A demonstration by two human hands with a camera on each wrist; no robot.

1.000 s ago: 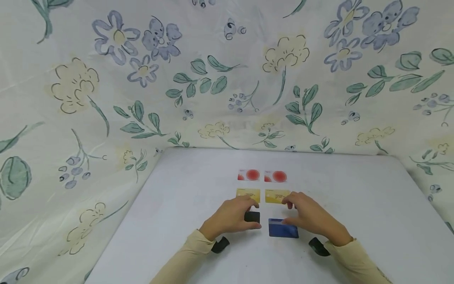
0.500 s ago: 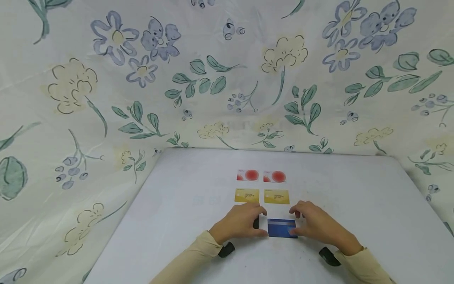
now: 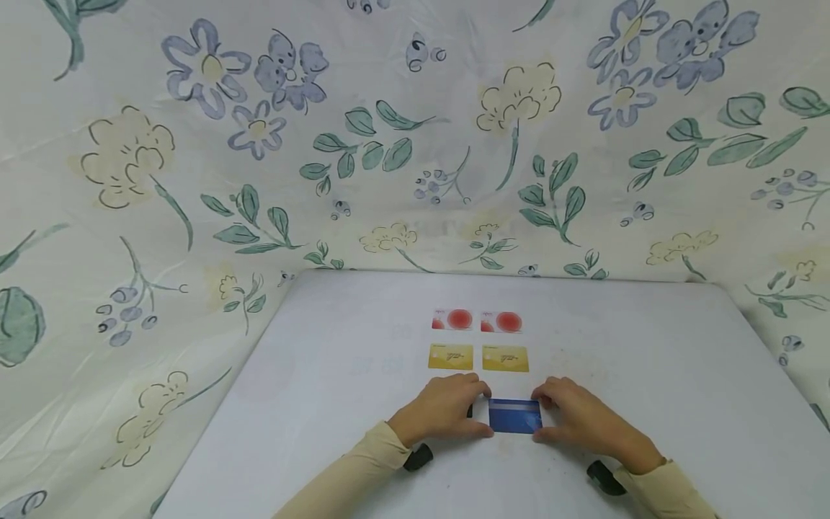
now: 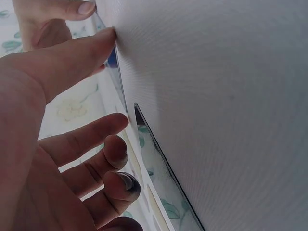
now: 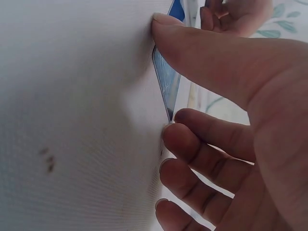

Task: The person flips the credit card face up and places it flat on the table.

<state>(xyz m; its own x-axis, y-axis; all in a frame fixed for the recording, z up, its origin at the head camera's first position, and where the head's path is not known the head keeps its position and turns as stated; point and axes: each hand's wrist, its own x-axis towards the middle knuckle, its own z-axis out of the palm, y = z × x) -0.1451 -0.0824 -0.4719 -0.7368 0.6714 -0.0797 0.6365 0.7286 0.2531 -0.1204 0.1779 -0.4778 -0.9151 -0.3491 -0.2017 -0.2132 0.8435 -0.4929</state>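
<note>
A blue bank card (image 3: 515, 417) with a pale stripe lies flat on the white table between both hands. My left hand (image 3: 447, 407) holds its left corners, thumb (image 4: 103, 43) at the near corner and index finger at the far one. At the right corners, my right hand (image 3: 580, 418) grips it the same way, its thumb (image 5: 178, 38) low at the near edge. Beneath the left hand lies a dark card (image 4: 166, 166), mostly hidden in the head view. Just beyond are two yellow cards (image 3: 450, 357), side by side.
Two white cards with red circles (image 3: 452, 319) form the farthest row. A floral curtain (image 3: 415, 144) hangs along the table's back and left side. Black wrist devices (image 3: 418, 458) sit below each wrist.
The left hand has moved right from over the dark card to the blue card's left edge. The right hand has drawn nearer, from the yellow card to the blue card's right corners.
</note>
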